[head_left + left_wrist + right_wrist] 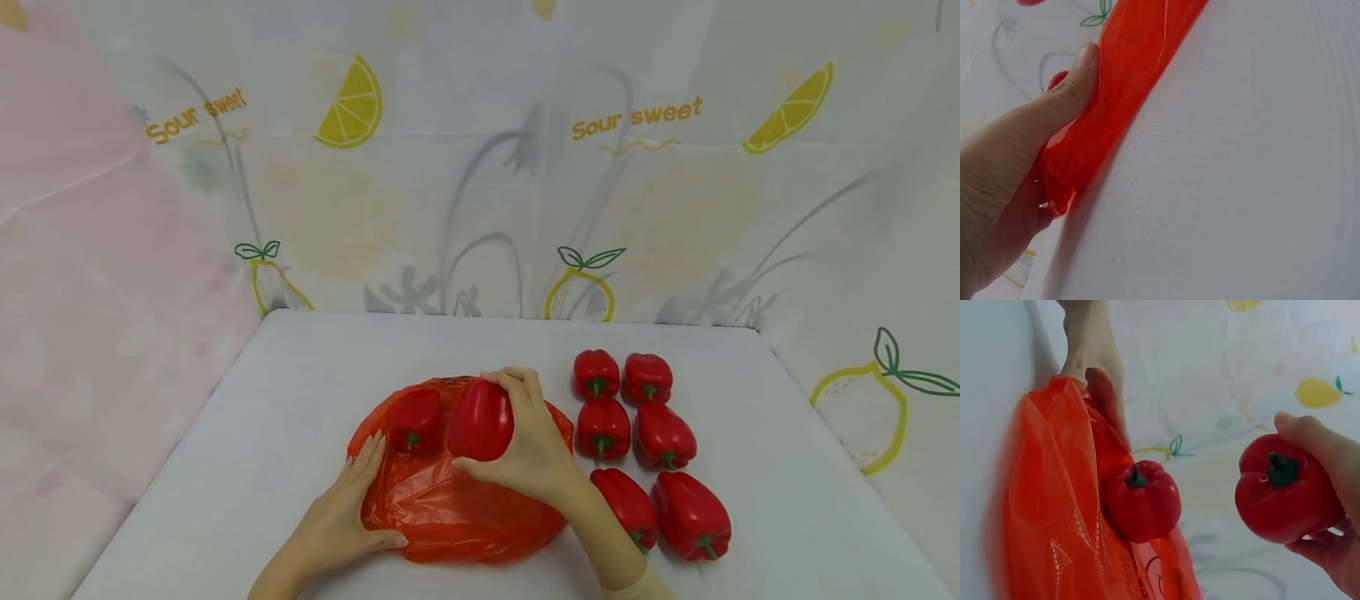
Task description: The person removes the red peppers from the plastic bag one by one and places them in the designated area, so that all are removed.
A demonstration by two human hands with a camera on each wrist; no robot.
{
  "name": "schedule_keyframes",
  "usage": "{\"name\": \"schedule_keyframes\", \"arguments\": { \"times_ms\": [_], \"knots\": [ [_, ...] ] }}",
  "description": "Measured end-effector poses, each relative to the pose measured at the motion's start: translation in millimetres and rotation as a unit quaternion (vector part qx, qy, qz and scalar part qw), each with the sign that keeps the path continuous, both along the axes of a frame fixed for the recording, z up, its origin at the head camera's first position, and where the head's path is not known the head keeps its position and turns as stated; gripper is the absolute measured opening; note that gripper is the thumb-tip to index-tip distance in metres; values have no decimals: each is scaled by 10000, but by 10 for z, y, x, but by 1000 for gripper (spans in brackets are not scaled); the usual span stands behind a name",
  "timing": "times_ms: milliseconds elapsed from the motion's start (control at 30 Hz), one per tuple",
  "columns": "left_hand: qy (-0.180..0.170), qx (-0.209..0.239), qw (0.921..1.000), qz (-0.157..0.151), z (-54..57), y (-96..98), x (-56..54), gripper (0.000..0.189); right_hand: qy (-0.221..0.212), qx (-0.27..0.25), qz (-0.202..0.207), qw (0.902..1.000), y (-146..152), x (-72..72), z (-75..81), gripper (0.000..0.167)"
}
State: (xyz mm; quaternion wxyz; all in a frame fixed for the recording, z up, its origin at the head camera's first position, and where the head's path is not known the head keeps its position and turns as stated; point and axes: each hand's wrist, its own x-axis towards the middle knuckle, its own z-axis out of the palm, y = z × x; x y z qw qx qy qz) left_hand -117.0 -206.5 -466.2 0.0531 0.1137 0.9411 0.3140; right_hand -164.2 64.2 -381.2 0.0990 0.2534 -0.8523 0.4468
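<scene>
Resting at the near left, a person's left hand (341, 508) spreads its thumb and straight fingers along the edge of an orange-red plastic bag (465, 521), touching it without a closed grip. The bag is thin and wrinkled; it should be limp, slick and nearly weightless, easiest to take by its rim.

Over the bag, the right hand (536, 450) grasps a red bell pepper (478, 421), thumb on the near side, fingers curled round the far side. The right-wrist view shows its green stem uncovered and the pepper apart from the bag. Its glossy skin looks firm yet slippery, probably light, and liable to bruise if real. The broad flanks, where it is held, seem a surer hold than the short stem.

Just beside it, a second pepper (416, 415) lies against the bag; whether inside or on top, I cannot tell.

To the right, six more peppers (603, 429) sit in three pairs on a white table (300, 375). Behind hangs a lemon-printed cloth (420, 192).
</scene>
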Motion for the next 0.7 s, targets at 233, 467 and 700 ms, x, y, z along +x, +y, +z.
{"name": "schedule_keyframes", "arguments": {
  "times_ms": [233,467,700],
  "knots": [
    [-27,4,10000,18,1,4,-3,123,122,-79,122,9998,34,23,39,87],
    [-24,-23,10000,15,-11,6,-10,124,458,-76,203,9987,117,45,74,93],
    [-11,-65,10000,11,-4,0,-5,124,555,-3,182,9983,276,120,155,95]
  ]
}}
